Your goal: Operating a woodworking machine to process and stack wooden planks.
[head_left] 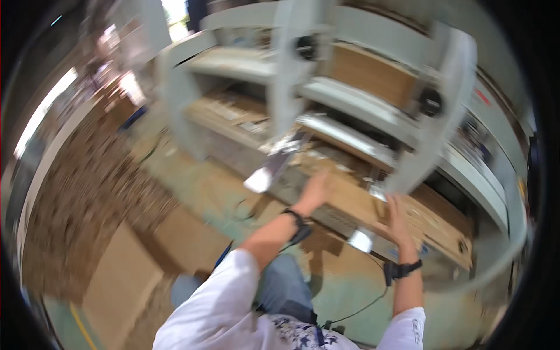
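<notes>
Head view | wooden board (356, 201) under left hand (315, 192) and right hand (396, 224)

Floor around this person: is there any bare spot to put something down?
Yes: green floor shows bare between the machine frame and the flat boards. Left of that, wood scraps crowd it. Both hands, left and right, rest on the board.

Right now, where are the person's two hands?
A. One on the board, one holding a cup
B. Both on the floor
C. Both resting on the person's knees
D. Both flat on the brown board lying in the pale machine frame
D: the left hand and right hand both lie open on the brown board in the machine frame.
</notes>
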`<state>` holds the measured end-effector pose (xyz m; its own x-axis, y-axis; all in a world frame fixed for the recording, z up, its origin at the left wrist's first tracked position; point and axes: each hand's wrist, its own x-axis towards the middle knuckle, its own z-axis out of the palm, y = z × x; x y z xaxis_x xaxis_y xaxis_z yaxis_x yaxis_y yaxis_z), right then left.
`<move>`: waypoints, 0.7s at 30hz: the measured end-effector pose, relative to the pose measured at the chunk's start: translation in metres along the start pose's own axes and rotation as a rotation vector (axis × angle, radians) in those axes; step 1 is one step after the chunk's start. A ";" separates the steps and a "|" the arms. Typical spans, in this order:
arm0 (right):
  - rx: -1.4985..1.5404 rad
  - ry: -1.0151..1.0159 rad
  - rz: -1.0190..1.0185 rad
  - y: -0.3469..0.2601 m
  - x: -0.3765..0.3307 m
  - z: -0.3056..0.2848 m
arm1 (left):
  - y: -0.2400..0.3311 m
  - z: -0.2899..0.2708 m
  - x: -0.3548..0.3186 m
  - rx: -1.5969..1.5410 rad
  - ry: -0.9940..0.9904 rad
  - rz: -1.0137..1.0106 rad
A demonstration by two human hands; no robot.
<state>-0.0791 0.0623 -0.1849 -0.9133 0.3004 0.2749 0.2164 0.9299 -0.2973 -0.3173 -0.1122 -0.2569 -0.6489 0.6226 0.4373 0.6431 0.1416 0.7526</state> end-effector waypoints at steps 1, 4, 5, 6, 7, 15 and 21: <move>-0.006 -0.090 0.000 -0.005 0.003 -0.003 | 0.018 -0.001 -0.001 -0.112 -0.038 -0.058; -0.053 -0.320 0.081 0.006 0.004 -0.016 | 0.036 -0.005 -0.017 -0.117 0.098 -0.076; 0.052 -0.303 0.079 0.012 0.003 -0.019 | 0.045 -0.024 -0.032 -0.270 0.068 -0.162; 0.161 -0.286 0.079 0.010 0.003 -0.018 | 0.040 -0.052 -0.052 -0.297 0.055 -0.219; 0.171 -0.313 0.036 0.004 0.005 -0.012 | 0.021 -0.083 -0.081 -0.216 0.085 -0.233; 0.334 -0.250 0.121 -0.056 -0.009 0.015 | -0.113 -0.379 -0.369 0.322 0.524 -0.967; 0.907 -0.710 0.136 -0.268 0.032 0.071 | -0.199 -0.532 -0.539 0.866 0.321 -1.386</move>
<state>-0.1909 -0.1922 -0.1616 -0.9517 -0.0683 -0.2992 0.2634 0.3188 -0.9105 -0.3117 -0.8860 -0.3805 -0.8634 -0.4887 -0.1253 -0.5045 0.8395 0.2017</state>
